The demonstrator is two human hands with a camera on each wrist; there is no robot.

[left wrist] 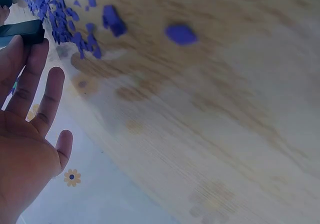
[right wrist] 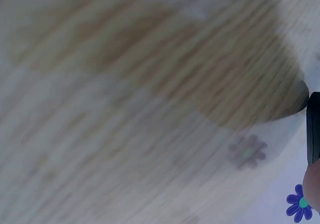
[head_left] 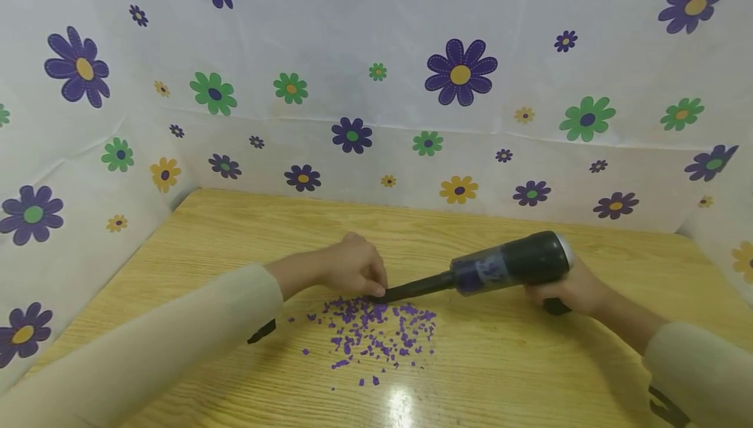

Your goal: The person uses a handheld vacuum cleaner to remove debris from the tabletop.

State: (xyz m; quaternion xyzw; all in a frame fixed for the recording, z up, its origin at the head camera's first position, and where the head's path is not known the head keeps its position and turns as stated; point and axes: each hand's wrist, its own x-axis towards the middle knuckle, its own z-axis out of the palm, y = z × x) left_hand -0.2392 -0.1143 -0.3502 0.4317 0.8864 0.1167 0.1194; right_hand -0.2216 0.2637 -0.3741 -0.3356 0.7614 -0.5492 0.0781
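Note:
A black handheld vacuum (head_left: 523,259) with a clear dust cup (head_left: 479,272) lies slantwise above the table, its long nozzle (head_left: 420,286) pointing left. My right hand (head_left: 573,289) grips its handle; only a bit of that dark handle (right wrist: 314,129) shows in the right wrist view. With thumb and fingertips my left hand (head_left: 354,266) pinches the tip of the nozzle. Seen from the left wrist, the nozzle tip (left wrist: 31,33) sits between those fingertips, the other fingers loosely spread. Many small purple scraps (head_left: 376,340) lie scattered under and in front of the nozzle. Purple bits show inside the dust cup.
The wooden table (head_left: 282,232) carries the scraps, with a few strays toward its front and left. A white sheet (head_left: 376,36) printed with flowers closes off the back and both sides. Both forearms reach in from the front corners in pale sleeves (head_left: 194,323).

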